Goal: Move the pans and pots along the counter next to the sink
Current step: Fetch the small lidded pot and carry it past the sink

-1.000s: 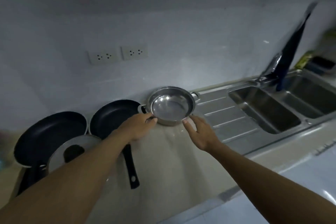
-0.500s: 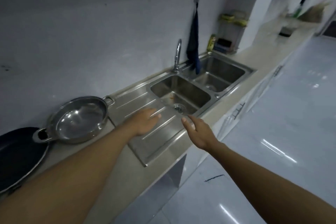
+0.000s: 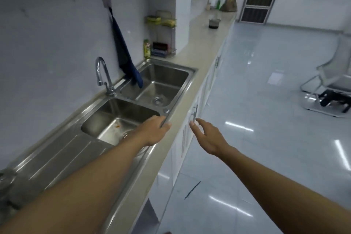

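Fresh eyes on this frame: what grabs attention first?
Two bare forearms reach in from below: the left hand sits empty over the front rim of the steel double sink, and the right hand hangs open over the floor beside the cabinets. Behind the faucet, a dark blue cloth droops from a wall hook into the far basin.

Looks like a home kitchen: double steel sink [image 3: 171, 89] with a tap [image 3: 102, 74] set in a long counter [image 3: 201, 43], white cupboards [image 3: 190, 133] underneath, dish soap bottle [image 3: 146, 48] by the wall.
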